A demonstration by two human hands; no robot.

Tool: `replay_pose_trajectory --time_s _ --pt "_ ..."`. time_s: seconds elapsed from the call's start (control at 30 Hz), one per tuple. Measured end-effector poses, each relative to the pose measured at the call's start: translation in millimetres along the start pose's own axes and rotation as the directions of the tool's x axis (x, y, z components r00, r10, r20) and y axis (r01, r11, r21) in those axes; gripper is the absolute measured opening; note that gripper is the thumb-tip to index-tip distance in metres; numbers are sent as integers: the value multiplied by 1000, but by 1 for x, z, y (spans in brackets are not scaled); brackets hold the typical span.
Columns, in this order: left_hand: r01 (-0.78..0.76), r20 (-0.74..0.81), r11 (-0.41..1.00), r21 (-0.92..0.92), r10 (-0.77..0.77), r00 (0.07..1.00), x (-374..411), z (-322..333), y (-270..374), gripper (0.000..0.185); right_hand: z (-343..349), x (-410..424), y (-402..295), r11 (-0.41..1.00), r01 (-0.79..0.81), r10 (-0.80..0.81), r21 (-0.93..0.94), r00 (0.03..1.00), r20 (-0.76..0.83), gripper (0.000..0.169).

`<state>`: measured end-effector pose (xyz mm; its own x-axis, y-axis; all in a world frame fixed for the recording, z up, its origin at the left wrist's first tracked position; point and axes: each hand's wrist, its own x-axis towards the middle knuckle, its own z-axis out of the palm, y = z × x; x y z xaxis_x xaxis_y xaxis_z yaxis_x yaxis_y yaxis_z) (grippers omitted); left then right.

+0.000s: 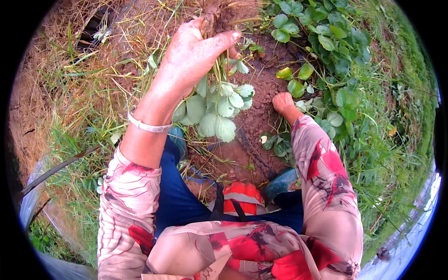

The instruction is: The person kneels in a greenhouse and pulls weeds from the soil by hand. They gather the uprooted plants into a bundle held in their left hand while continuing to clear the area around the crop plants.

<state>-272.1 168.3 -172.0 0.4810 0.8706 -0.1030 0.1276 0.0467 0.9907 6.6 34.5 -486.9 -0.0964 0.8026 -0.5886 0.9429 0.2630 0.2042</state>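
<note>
My left hand, a bracelet on its wrist, grips an uprooted strawberry plant by its crown and stems, near the top of the view. The plant's leaves hang towards me, and its soil-covered roots point away. My right hand is low over the reddish soil, its fingers bent under and hidden, beside the leaves of another strawberry plant. Whether it holds anything cannot be seen.
More strawberry plants grow along the right, with grass beyond. Dry straw covers the ground at left, where a dark thin pole or hose slants. Boots and an orange-red object are near my body.
</note>
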Motion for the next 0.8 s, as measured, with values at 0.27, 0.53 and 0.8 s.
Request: replay_pose_trajectory --time_s 0.27,0.53,0.8 --pt "50 -29 999 -3 -50 998 -3 7 3 25 -12 4 -3 960 -211 203 184 977 60 22" --pt "53 -23 998 -28 -53 998 -2 -5 0 31 -3 -13 13 906 -137 149 400 989 1 27" --pt "87 -33 994 -71 -89 995 3 -4 -1 34 -23 -43 19 790 -106 179 603 982 -62 29"
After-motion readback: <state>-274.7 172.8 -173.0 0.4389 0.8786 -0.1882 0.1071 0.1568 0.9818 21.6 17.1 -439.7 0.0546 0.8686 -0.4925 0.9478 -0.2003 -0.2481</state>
